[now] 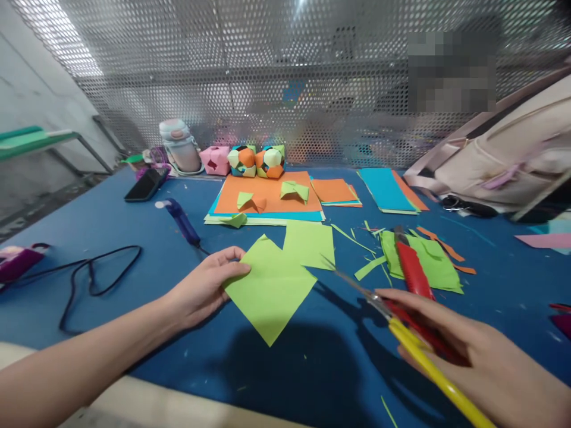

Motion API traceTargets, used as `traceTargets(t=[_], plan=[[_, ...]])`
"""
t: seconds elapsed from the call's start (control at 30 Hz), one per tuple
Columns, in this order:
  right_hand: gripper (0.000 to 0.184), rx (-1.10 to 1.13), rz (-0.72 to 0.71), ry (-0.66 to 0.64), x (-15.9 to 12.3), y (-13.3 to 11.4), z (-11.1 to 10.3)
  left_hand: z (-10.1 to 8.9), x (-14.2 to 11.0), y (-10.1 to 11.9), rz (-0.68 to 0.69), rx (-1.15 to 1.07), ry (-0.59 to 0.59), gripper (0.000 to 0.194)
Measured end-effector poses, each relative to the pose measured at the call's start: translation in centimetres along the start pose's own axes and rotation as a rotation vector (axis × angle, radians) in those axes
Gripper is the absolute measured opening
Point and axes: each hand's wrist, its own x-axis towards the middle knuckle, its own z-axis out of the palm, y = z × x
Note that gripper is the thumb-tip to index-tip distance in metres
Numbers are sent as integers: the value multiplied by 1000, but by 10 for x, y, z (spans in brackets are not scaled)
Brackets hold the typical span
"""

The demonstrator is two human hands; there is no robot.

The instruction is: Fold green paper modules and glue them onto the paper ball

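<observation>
Left fingers are pinching one green sheet, right fingers gripping one pair of scissors; three paper balls are sitting far left of centre.

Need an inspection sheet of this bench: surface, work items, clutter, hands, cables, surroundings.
Surface: blue table, paper bits scattered, shadow across the front.
Work items: light-green sheet in hand, second green sheet just behind it; scissors with yellow handle, blades toward the sheets.
Clutter: green strips and orange strips right of centre; red cutter resting on green paper.
Left hand: holds the sheet's left corner.
Right hand: holds the scissors.
Cables: black cable looped at left; part hidden by the left arm.
Surroundings: perforated metal screen behind, pale bag at right.
</observation>
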Motion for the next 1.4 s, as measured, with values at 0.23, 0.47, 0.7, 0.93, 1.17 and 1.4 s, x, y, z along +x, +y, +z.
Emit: traceTargets(t=[0.23,0.47,0.7,0.93,1.17,1.4], plan=[[37,202,34,-194,9,-17,19,3,-6,1,-13,-39,-6,16],[38,107,88,-186,10,-19,21,1,-5,-1,-24,-54,-22,13],[38,151,92,-205,9,-19,16,-1,-4,-2,-4,-40,-25,13],[41,-7,213,-281,10,-29,12,-2,-3,-5,1,-42,-25,16],[43,3,196,-257,8,-29,12,-3,-2,-5,14,-35,-11,13],[45,-13,200,-260,4,-30,11,-3,-1,-6,31,-41,-5,14]])
